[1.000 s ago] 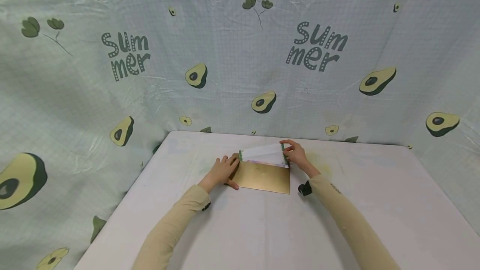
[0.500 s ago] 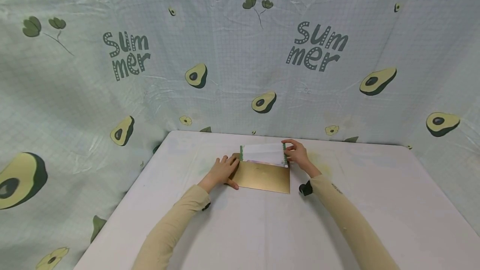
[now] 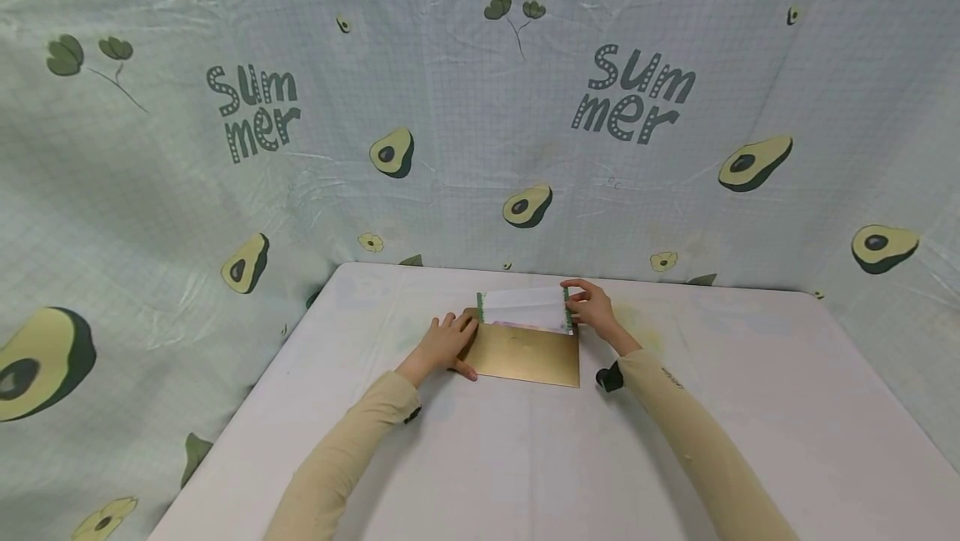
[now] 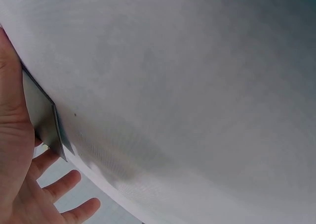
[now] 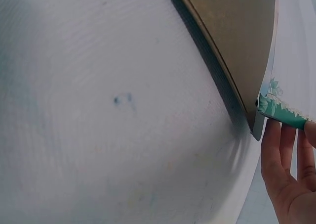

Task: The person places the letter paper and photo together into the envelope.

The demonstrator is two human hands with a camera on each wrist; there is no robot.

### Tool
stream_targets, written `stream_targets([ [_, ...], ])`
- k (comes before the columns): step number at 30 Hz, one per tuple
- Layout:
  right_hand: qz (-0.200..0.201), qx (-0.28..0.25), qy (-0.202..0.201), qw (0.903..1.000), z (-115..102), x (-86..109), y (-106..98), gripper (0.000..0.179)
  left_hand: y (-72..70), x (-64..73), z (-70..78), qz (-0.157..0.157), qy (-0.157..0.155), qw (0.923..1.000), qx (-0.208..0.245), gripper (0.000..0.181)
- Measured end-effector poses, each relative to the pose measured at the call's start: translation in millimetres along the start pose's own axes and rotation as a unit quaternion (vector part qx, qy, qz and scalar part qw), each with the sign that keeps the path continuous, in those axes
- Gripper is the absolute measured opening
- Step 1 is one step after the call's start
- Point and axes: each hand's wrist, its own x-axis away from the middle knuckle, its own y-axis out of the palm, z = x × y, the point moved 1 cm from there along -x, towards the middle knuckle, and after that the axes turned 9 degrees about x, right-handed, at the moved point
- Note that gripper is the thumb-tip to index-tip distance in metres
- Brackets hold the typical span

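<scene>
A flat gold-coloured board (image 3: 525, 355) lies on the table. A white sheet of paper (image 3: 522, 308) with green patterned side edges lies along its far part; whether it is slotted in or rests on top, I cannot tell. My left hand (image 3: 442, 343) holds the board's left end, its thumb near the front corner and the other fingers towards the back. In the left wrist view the board (image 4: 42, 110) shows between thumb and fingers. My right hand (image 3: 592, 308) pinches the sheet's right edge; the green border (image 5: 284, 112) is between thumb and fingers in the right wrist view.
The white-covered table (image 3: 480, 458) reaches back to a hanging curtain (image 3: 450, 82) printed with avocados and lettering. A small black device (image 3: 611, 378) sits at the right wrist.
The sheet's left end has lifted a little and its top edge lies more level than a second ago. Since half a second ago, it has shifted slightly left. The left hand and board stay put.
</scene>
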Motion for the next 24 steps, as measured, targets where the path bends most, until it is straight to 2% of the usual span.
stream_targets([
  [8, -0.008, -0.008, 0.029, 0.9995, -1.5, 0.7, -1.4, 0.037, 1.1, -0.3, -0.3, 0.0, -0.001, 1.0, 0.001, 0.102],
  [18, 0.005, 0.002, -0.001, 1.0, -2.5, 1.5, -0.3, 0.036, -1.4, 2.0, 1.4, -0.009, -0.004, 0.9999, 0.008, 0.102],
  [24, -0.007, -0.002, 0.014, 0.9999, -0.3, -0.3, -0.1, 0.036, -1.8, 2.3, 1.2, -0.001, 0.0, 0.9999, 0.012, 0.1],
])
